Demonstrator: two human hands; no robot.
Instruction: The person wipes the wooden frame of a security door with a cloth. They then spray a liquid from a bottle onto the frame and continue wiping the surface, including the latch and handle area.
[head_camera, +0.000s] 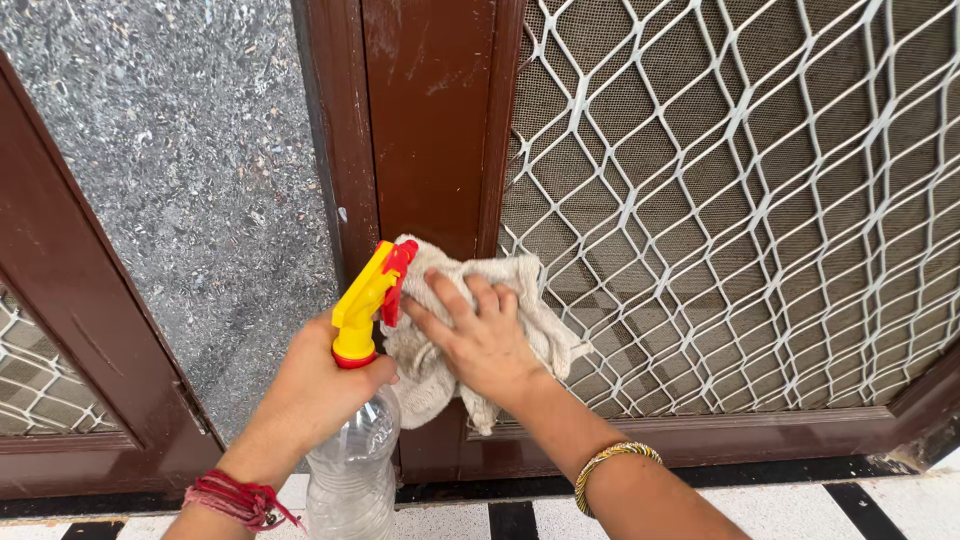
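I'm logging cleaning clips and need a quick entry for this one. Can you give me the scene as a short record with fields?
Setting: brown wooden door frame beside a white diamond-pattern metal grille backed by fine mesh
Left hand: grips a clear plastic spray bottle with a yellow and red trigger head, upright
Right hand: pressed flat on a crumpled off-white cloth against the frame
Wrists: red thread band on left, gold striped bangle on right
Floor: white tiles with black stripes
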